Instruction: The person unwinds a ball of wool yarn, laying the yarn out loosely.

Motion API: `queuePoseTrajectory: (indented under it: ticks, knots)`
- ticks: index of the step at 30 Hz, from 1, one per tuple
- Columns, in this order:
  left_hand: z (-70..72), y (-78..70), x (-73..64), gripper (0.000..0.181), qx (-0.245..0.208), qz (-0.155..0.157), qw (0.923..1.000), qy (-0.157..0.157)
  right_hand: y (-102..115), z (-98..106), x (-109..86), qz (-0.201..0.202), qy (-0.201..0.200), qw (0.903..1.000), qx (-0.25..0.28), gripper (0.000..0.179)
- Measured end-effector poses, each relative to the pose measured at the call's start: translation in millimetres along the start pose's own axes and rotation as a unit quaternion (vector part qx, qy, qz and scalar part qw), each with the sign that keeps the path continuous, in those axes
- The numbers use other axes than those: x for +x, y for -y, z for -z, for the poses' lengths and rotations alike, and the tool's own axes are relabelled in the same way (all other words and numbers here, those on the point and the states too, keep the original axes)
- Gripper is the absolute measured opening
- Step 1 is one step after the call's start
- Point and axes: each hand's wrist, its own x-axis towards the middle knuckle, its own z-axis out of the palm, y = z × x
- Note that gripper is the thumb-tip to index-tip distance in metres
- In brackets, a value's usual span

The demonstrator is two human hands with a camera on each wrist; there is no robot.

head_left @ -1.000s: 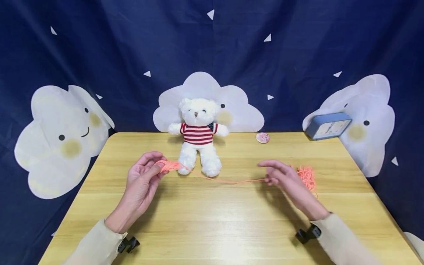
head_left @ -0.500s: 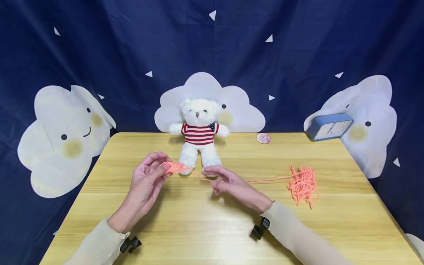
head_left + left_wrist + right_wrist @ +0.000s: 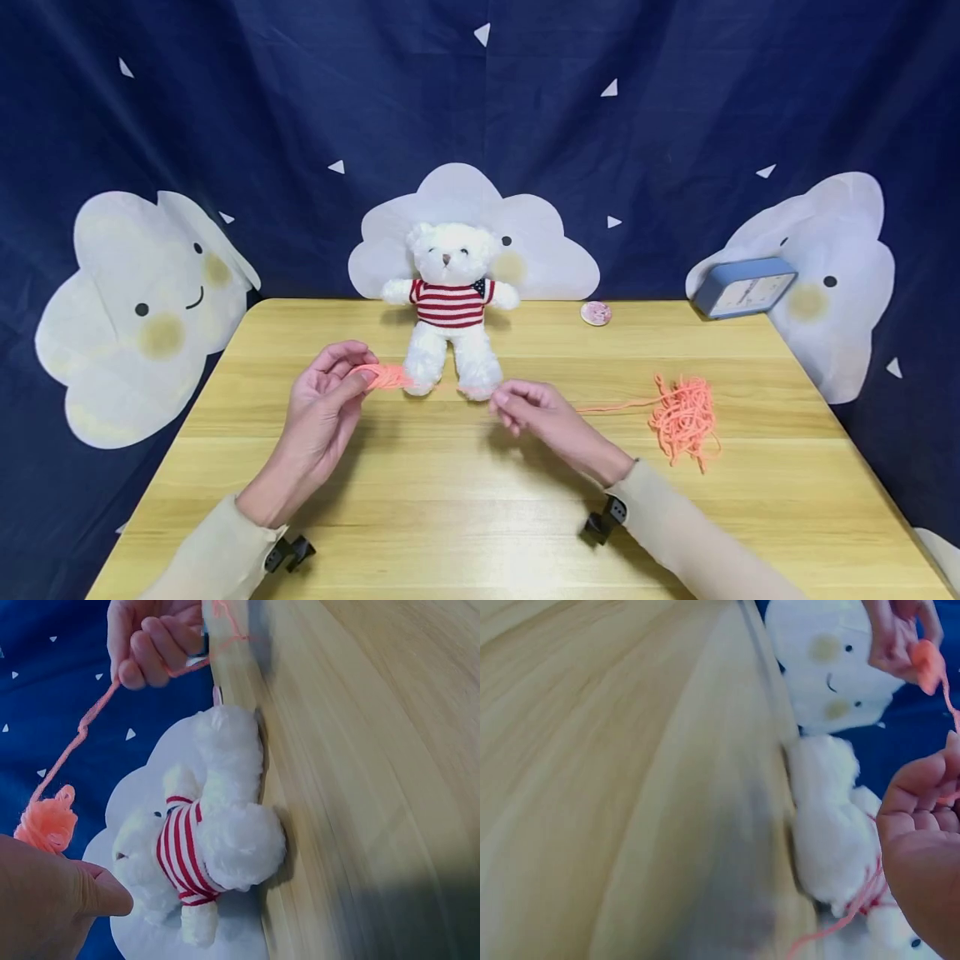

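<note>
Between thumb and fingers my left hand (image 3: 324,412) pinches a small wound bundle of coral yarn (image 3: 387,377). A strand (image 3: 82,735) runs from that bundle across to my right hand (image 3: 551,421), whose thumb and fingertips pinch it in front of the bear's foot. Past the right hand the strand goes on over the table to a loose tangled heap of the same yarn (image 3: 684,421) at the right. In the right wrist view the bundle (image 3: 928,666) shows at the left hand's fingertips, and the right fingers curl over the strand.
Behind the hands, a white teddy bear (image 3: 448,304) in a red-striped shirt sits at the middle of the wooden table (image 3: 465,492). A round pink badge (image 3: 596,313) and a blue clock (image 3: 746,287) lie near the back edge, before a dark blue cloud-print curtain (image 3: 645,133).
My right hand has moved left from beside the yarn heap to near the bear's feet, and its fingers have closed on the strand. The left hand stays nearly in place with the bundle.
</note>
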Motion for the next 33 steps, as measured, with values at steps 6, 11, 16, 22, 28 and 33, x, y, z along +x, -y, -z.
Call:
queuePoseTrajectory:
  ticks: [6, 11, 16, 22, 28, 33]
  knots:
    - [3.2, -4.6, -1.4, 0.037, -0.017, -0.006, 0.9998, -0.007, 11, 26, -23.8, 0.020, -0.073, 0.9965, 0.034, 0.025]
    - [3.7, -6.1, -2.2, 0.041, -0.025, -0.004, 0.9996, -0.013, 12, 48, -39.7, 0.044, -0.112, 0.9917, 0.045, 0.026]
    - [4.8, -6.2, -2.8, 0.043, -0.028, -0.002, 0.9996, -0.009, 11, 65, -51.0, 0.068, -0.133, 0.9870, 0.058, 0.025]
    - [7.9, -7.0, -2.9, 0.043, -0.030, -0.004, 0.9995, -0.005, 12, 83, -65.2, 0.084, -0.178, 0.9761, 0.093, 0.022]
    - [11.7, -9.2, -3.2, 0.035, -0.037, -0.015, 0.9992, -0.001, 13, 106, -82.0, 0.089, -0.230, 0.9629, 0.110, 0.024]
    - [12.9, -10.6, -3.9, 0.036, -0.041, -0.014, 0.9990, -0.006, 10, 123, -95.9, 0.087, -0.252, 0.9555, 0.127, 0.024]
